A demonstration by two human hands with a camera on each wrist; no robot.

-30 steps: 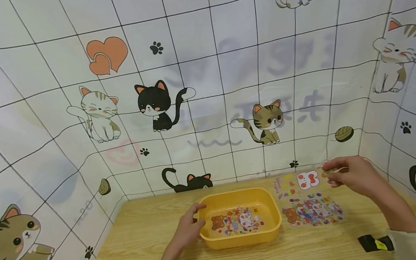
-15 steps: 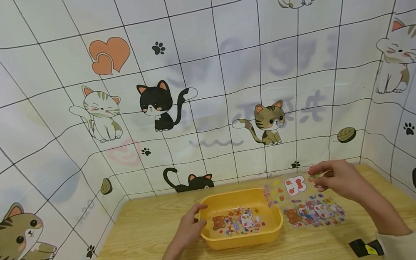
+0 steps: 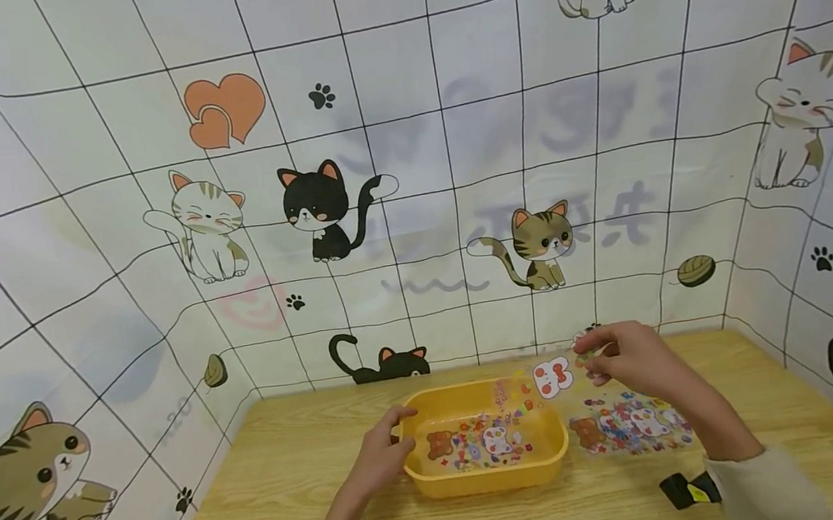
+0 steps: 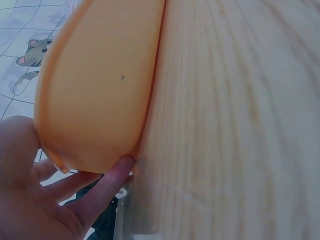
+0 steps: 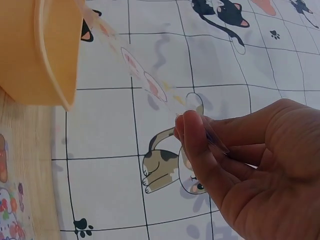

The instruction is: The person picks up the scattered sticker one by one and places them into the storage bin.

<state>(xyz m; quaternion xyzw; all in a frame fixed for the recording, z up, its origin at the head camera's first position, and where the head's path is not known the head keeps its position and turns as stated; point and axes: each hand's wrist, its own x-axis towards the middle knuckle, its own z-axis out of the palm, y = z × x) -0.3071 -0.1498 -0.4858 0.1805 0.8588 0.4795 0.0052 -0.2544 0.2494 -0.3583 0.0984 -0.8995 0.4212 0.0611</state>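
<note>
At its left end, a yellow plastic basin is gripped at the rim by my left hand. The left wrist view shows fingers against the basin's end wall. My right hand pinches one edge of a clear sticker sheet printed with a white bunny face and red bow. This sheet hangs in the air, its left part over the basin's right back corner. Another clear sheet of colourful stickers, with a brown bear, lies inside the basin. In the right wrist view the held sheet slants up from my fingertips.
More clear sticker sheets lie on the wooden table right of the basin. Near my right sleeve is a small black object with a yellow label. A wall covering with cartoon cats stands behind and at both sides.
My right hand has moved left, carrying the bunny sticker sheet from above the sheets on the table to over the basin's right side. My left hand keeps its grip on the rim.
</note>
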